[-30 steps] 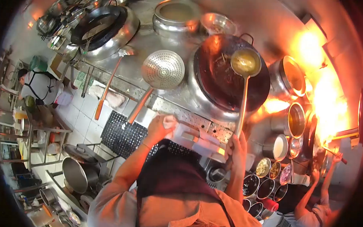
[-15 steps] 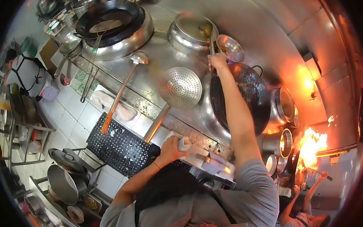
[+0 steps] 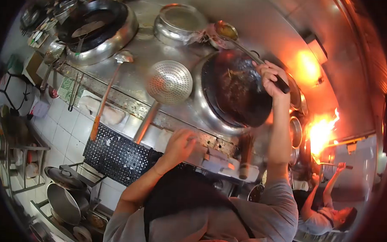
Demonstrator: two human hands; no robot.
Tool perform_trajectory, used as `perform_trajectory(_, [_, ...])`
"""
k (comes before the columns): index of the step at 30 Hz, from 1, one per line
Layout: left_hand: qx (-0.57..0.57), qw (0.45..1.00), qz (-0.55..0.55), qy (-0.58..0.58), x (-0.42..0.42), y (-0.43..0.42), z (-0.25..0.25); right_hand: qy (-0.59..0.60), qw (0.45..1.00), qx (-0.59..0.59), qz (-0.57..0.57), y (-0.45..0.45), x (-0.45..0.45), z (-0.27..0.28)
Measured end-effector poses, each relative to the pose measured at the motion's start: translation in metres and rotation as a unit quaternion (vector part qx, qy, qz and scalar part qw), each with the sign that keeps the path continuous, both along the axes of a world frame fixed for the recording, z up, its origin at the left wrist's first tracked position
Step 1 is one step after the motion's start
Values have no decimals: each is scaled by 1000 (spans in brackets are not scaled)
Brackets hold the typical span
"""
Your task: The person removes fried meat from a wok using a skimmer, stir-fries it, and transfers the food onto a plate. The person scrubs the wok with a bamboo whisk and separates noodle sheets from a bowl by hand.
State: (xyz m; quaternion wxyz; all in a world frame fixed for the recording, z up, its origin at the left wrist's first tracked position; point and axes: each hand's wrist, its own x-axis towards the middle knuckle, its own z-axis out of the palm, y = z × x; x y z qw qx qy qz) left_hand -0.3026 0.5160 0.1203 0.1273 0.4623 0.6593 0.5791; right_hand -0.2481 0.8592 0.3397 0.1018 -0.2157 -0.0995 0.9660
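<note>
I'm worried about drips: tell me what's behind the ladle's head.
Part of a metal bowl shows there; the ladle covers much of it, so what the bowl holds can't be told.

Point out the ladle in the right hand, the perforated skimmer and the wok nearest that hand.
Ladle (image 3: 226, 31): head view, on its bowl.
Perforated skimmer (image 3: 169, 82): head view, middle of its round, holed face.
Wok (image 3: 239, 90): head view, on its dark inner surface.

Glossy metal on the ladle (image 3: 227, 31), rough blackened metal across the wok (image 3: 237, 90), shiny metal skimmer (image 3: 169, 82) gleaming!
</note>
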Motion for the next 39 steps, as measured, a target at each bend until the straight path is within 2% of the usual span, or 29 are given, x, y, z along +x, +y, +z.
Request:
perform_trajectory(3, [85, 989, -31, 114, 32, 64, 42, -62, 998, 4, -15, -17, 65, 10])
perform_trajectory(4, [95, 985, -23, 144, 42, 88, 46, -68, 997, 20, 13, -9, 88, -3])
perform_trajectory(6, [121, 972, -8, 200, 63, 133, 37, -166, 980, 106, 29, -25, 118, -12])
perform_trajectory(7, [85, 975, -24, 203, 69, 148, 30, -207, 965, 156, 36, -34, 131, -18])
perform_trajectory(9, [8, 977, -49, 206, 78, 172, 15, -328, 876, 353, 26, -46, 153, -42])
perform_trajectory(10, [-1, 974, -35, 225, 79, 179, 14, -352, 860, 367, 42, -49, 166, -51])
perform_trajectory(11, [-22, 973, -35, 229, 82, 180, 12, -435, 737, 508, 96, -52, 177, -58])
perform_trajectory(13, [-62, 969, -32, 238, 82, 180, 13, -393, 609, 675, 139, -54, 203, -72])
perform_trajectory(15, [-57, 972, -40, 224, 79, 183, 10, -362, 388, 843, 80, -64, 215, -68])
perform_trajectory(16, [-49, 975, -46, 210, 78, 184, 10, -435, 421, 788, 108, -75, 205, -48])
perform_trajectory(18, [-78, 977, -90, 175, 75, 180, 10, -383, 413, 825, 46, -60, 194, -59])
perform_trajectory(19, [-33, 980, -75, 182, 73, 174, 15, -348, 406, 845, 15, -49, 179, -62])
perform_trajectory(20, [10, 980, -57, 189, 73, 164, 21, -296, 376, 878, -7, -42, 155, -60])
perform_trajectory(21, [51, 978, -40, 198, 70, 149, 26, -318, 452, 833, 24, -41, 125, -52])
perform_trajectory(22, [37, 982, -51, 178, 64, 131, 32, -345, 520, 780, 49, -40, 96, -44])
perform_trajectory(24, [14, 990, -78, 120, 56, 103, 24, -325, 548, 769, 42, -26, 29, -47])
perform_trajectory(26, [0, 993, -108, 41, 46, 74, 3, -296, 557, 776, 4, -7, -39, -71])
perform_trajectory(28, [-24, 992, -127, -7, 25, 39, 4, -291, 572, 766, -16, 6, -107, -95])
perform_trajectory(29, [-37, 989, -136, -33, 14, 21, 6, -291, 588, 754, -20, 9, -137, -108])
perform_trajectory(32, [-32, 997, -61, -20, -15, -24, 4, -285, 672, 683, 26, 13, -198, -128])
perform_trajectory(35, [-87, 991, 4, -102, -37, -62, 5, -198, 878, 427, 88, 33, -216, -119])
perform_trajectory(36, [-89, 987, 29, -131, -43, -73, 2, -101, 947, 300, 57, 49, -220, -123])
perform_trajectory(37, [-91, 981, 52, -160, -48, -83, -2, -22, 993, 117, 20, 56, -214, -117])
perform_trajectory(38, [-94, 975, 73, -190, -50, -88, -3, -56, 995, 47, 63, 69, -211, -101])
perform_trajectory(39, [-95, 970, 79, -212, -51, -91, 0, -27, 996, -51, 73, 78, -203, -95])
